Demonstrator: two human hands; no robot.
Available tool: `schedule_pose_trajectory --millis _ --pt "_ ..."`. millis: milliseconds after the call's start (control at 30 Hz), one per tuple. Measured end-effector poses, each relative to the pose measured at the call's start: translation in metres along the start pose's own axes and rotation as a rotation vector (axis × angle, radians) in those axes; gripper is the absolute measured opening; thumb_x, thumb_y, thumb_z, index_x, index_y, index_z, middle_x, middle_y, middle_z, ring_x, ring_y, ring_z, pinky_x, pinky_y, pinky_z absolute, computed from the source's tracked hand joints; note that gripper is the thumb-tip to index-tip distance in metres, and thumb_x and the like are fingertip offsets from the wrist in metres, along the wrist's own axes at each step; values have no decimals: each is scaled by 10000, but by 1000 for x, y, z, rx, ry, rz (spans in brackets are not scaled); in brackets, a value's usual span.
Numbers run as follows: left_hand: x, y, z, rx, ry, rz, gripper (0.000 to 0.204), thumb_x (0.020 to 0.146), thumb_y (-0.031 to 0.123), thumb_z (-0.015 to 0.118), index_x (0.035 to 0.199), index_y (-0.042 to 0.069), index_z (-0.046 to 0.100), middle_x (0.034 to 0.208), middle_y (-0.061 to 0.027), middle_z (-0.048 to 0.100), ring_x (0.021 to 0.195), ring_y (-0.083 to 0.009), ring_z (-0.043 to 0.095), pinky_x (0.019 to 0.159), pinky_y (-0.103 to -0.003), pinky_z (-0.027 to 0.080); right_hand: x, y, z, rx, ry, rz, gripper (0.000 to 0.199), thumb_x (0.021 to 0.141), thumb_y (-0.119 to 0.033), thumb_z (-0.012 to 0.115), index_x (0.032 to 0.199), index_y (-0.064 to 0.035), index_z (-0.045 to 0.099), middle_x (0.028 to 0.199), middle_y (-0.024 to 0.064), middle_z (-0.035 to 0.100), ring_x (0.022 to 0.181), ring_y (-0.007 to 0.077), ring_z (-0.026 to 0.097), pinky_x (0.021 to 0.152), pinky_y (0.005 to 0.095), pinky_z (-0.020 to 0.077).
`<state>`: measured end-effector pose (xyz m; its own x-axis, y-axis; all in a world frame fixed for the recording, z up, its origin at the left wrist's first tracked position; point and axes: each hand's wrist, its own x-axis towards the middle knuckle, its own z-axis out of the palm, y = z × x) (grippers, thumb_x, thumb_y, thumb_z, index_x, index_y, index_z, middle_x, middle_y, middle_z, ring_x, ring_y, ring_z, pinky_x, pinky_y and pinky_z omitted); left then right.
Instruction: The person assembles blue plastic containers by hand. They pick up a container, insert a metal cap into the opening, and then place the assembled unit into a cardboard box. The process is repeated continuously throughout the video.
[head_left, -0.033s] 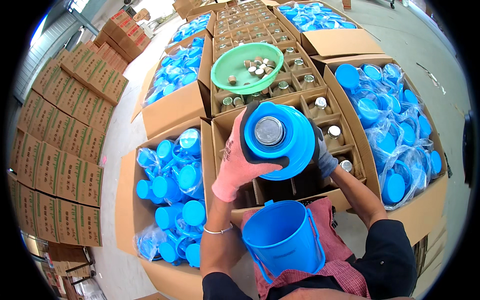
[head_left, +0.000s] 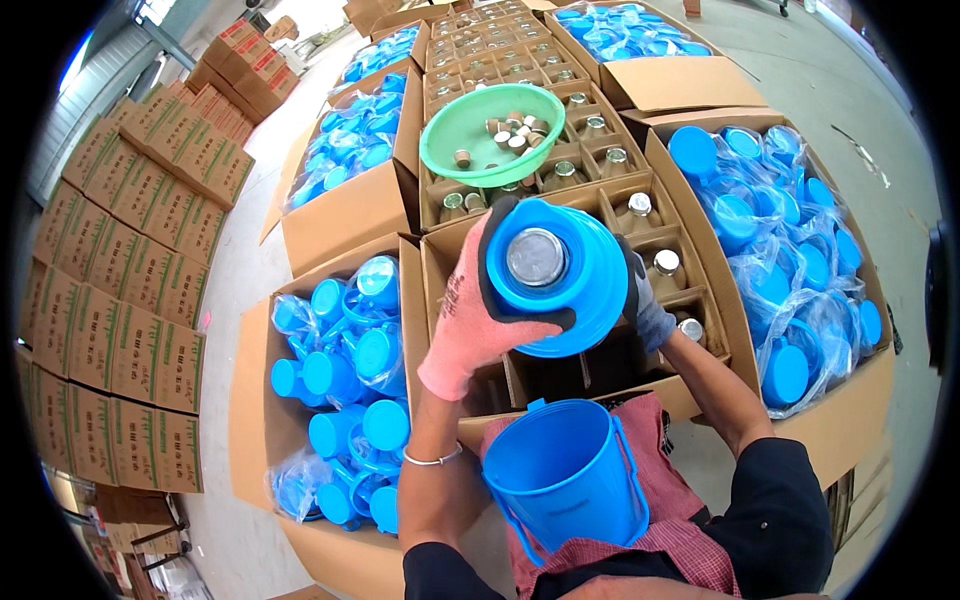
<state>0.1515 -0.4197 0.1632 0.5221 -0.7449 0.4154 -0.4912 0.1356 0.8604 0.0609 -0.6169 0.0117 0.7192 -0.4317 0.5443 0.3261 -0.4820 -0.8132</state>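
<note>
Both my gloved hands are closed around a round blue plastic thermos top (head_left: 597,275), held up over an open carton. In its collar sits a silvery round cap (head_left: 536,257). My left hand (head_left: 475,315), in a pink glove with a dark palm, grips the near left side, thumb across the front. My right hand (head_left: 645,305), in a grey-blue glove, holds the right side; its fingertips are partly hidden. Below, a blue plastic bucket-like shell (head_left: 560,465) stands open between my forearms, against my pink checked apron (head_left: 660,450).
The divided carton (head_left: 735,350) under my hands holds bottles with silvery caps. A green basin (head_left: 490,100) with several small corks rests on the cartons beyond. Cartons of bagged blue plastic parts flank it, left (head_left: 255,370) and right (head_left: 880,375). Stacked boxes (head_left: 120,300) stand far left.
</note>
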Motion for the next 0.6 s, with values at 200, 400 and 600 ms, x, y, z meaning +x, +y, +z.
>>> schedule_pose_trajectory --millis 200,400,600 --pt "3 1 8 -26 72 -53 1041 541 187 880 1410 36 328 1310 -139 482 1231 -265 475 1056 -384 368 -3 27 -7 148 -64 40 545 883 -140 605 1358 30 398 1192 217 586 1051 330 600 913 412 473" --pt "-7 -7 20 99 195 -72 1035 537 218 892 1393 40 337 1281 -147 477 1207 -293 490 1028 -400 395 -3 13 -2 231 56 161 457 887 -169 588 1284 35 490 1231 186 591 1101 263 591 941 392 468" --pt "2 -1 18 -80 80 -88 990 543 145 855 1389 69 345 1265 -110 518 1191 -232 510 1028 -373 400 -5 21 -1 132 -60 124 522 908 -189 601 1365 -17 415 1338 147 510 1180 231 533 982 369 457"
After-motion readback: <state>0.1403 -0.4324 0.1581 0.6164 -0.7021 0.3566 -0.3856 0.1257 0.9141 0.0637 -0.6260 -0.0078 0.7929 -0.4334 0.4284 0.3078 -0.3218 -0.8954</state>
